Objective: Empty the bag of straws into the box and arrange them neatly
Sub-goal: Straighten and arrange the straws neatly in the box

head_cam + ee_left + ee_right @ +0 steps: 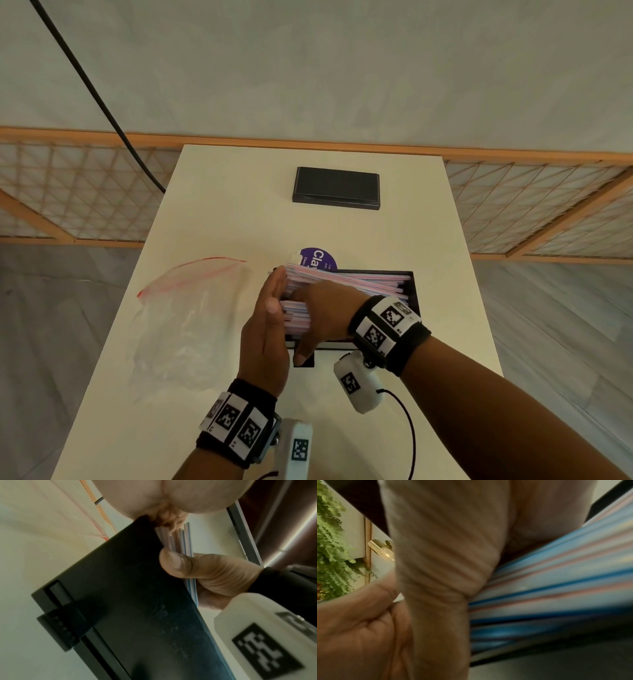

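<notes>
Pink and blue striped straws [359, 282] lie in a stack in the black box [416, 291] at the table's middle. My left hand [270, 308] stands on edge, fingers straight, flat against the straws' left ends. My right hand [322, 308] lies over the stack, fingers curled on it, thumb down the box's front wall. In the left wrist view that thumb [188, 566] presses the black wall [137, 601] with straws [186, 540] behind it. The right wrist view is filled with blurred straws [556, 581] beside my right hand [445, 561]. The clear zip bag [191, 322] lies empty at left.
A black lid [337, 187] rests at the table's far end. A purple round label [318, 258] shows just behind the box. A black cable [102, 102] hangs past the table's far left corner. A wooden lattice screen [78, 192] runs behind the table.
</notes>
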A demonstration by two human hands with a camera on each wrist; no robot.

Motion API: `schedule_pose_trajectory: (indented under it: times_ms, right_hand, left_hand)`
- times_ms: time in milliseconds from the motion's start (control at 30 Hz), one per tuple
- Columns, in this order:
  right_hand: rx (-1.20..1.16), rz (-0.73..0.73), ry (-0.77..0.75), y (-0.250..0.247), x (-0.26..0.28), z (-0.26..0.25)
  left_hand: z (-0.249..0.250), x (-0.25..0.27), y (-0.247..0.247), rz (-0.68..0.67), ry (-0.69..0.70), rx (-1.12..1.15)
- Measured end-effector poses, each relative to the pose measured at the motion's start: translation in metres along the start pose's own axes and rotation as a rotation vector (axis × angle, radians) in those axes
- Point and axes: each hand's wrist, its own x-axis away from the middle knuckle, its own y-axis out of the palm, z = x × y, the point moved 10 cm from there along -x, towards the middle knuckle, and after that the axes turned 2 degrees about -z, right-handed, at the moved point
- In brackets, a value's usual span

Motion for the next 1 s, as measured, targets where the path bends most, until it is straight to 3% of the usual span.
schedule_pose_trajectory:
  times_ms: [233,1000]
  right_hand:
    - [0.141,0.091,0.055,0.0,0.007,-0.002]
    - [0.268,0.278,0.121,-0.001,0.022,-0.011]
  left_hand:
    - [-0.004,-0.001,-0.001,0.043,0.011,0.023]
    - [0.007,0.002,0.002,0.016,0.051,-0.04]
